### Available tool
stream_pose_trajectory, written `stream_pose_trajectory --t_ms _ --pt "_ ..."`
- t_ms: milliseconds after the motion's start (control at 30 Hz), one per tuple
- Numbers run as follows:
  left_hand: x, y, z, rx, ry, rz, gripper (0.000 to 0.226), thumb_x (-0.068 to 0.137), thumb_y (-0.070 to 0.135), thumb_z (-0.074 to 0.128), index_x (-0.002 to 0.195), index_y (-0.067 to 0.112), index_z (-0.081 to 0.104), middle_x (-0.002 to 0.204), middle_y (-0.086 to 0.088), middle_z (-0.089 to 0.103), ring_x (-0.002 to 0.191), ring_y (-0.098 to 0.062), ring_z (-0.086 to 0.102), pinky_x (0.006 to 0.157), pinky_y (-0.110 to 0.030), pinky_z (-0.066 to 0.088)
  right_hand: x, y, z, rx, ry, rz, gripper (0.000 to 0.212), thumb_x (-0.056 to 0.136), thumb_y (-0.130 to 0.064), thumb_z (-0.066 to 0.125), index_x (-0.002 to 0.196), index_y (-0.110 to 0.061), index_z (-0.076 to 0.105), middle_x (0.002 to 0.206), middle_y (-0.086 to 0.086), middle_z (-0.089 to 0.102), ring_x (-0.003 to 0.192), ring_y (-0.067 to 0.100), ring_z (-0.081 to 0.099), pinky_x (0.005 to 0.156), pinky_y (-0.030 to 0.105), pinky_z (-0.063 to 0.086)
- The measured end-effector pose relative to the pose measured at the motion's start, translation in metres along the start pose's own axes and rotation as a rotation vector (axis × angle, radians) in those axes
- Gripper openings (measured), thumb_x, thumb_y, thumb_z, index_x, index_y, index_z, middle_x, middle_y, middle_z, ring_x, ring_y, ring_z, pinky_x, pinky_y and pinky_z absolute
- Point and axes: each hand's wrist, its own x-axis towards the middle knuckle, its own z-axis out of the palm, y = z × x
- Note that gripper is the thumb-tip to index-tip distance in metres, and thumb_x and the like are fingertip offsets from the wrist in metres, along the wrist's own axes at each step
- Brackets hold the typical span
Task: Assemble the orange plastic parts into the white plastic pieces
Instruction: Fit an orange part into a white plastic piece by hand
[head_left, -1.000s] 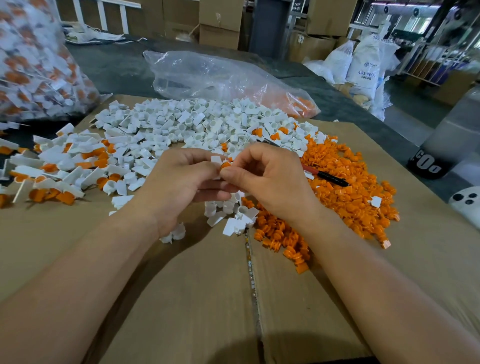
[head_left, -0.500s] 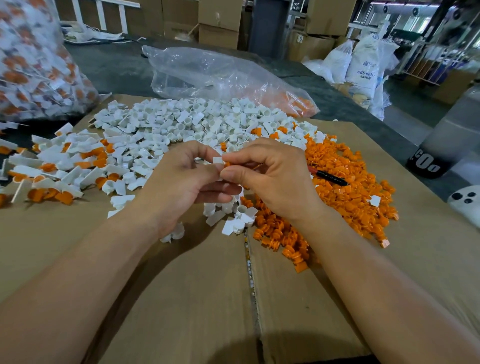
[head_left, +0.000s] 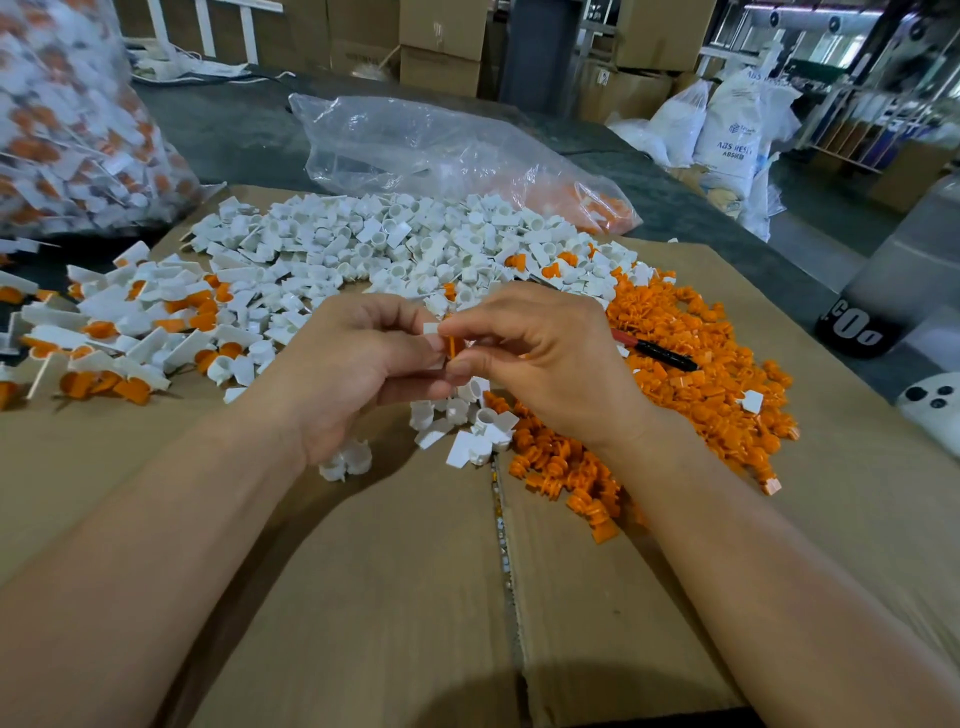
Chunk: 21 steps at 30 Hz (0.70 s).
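My left hand (head_left: 358, 364) pinches a small white plastic piece (head_left: 432, 340) between thumb and fingers above the cardboard. My right hand (head_left: 545, 358) pinches an orange plastic part (head_left: 451, 347) and holds it against that white piece. A heap of loose white pieces (head_left: 395, 244) spreads across the far middle of the cardboard. Loose orange parts (head_left: 691, 364) lie piled to the right, under and beyond my right wrist. Assembled white-and-orange pieces (head_left: 130, 338) lie in a group at the left.
Flattened cardboard (head_left: 389, 597) covers the table. A black and red pen (head_left: 654, 353) lies on the orange pile. A clear plastic bag (head_left: 441, 150) sits behind the white heap, a full bag of assembled pieces (head_left: 67, 130) at far left. Boxes and sacks stand beyond.
My right hand's fingers have shifted and opened slightly, so the orange part now shows edge-on against the white piece. Both hands stay at the same spot.
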Motion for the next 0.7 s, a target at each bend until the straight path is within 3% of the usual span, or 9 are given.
stream_pose_trajectory --t_ms 267,367,567,700 --pt "0.0004 0.0008 -0.0022 0.026 0.008 -0.032 0.008 0.074 -0.006 0.061 0.076 0.003 0.061 0.058 -0.008 0.065 0.049 -0.012 0.064 0.047 -0.017 0.052 -0.0004 0.0004 0.0017 0.013 -0.016 -0.008 0.023 0.074 -0.012 0.071 0.096 -0.008 0.072 0.079 -0.014 0.055 0.071 0.004 0.054 0.067 0.024 0.05" --pt "0.0 0.0019 -0.0017 0.024 0.002 -0.033 0.007 0.067 0.0 0.064 0.073 0.002 0.061 0.058 -0.01 0.066 0.051 -0.013 0.066 0.046 -0.017 0.052 -0.0007 0.001 0.002 0.027 -0.002 0.012 0.022 0.075 -0.013 0.07 0.097 -0.008 0.072 0.079 -0.011 0.06 0.072 0.006 0.056 0.067 0.02 0.049" --pt "0.0 0.002 0.0011 -0.01 0.028 0.001 0.007 0.07 -0.004 0.063 0.071 0.002 0.06 0.057 -0.01 0.066 0.051 -0.014 0.066 0.045 -0.017 0.052 -0.0007 0.0006 0.0011 0.03 0.024 0.024 0.021 0.076 -0.011 0.069 0.096 -0.005 0.071 0.078 0.01 0.069 0.073 0.021 0.063 0.067 0.037 0.052" --pt "-0.0004 0.0014 0.0013 0.0 0.067 0.008 0.01 0.077 -0.008 0.061 0.074 0.001 0.059 0.056 -0.011 0.066 0.05 -0.015 0.066 0.042 -0.017 0.05 -0.001 -0.0005 0.0001 0.04 -0.006 0.023 0.023 0.077 -0.009 0.069 0.099 -0.003 0.07 0.083 0.009 0.069 0.076 0.018 0.063 0.07 0.033 0.053"
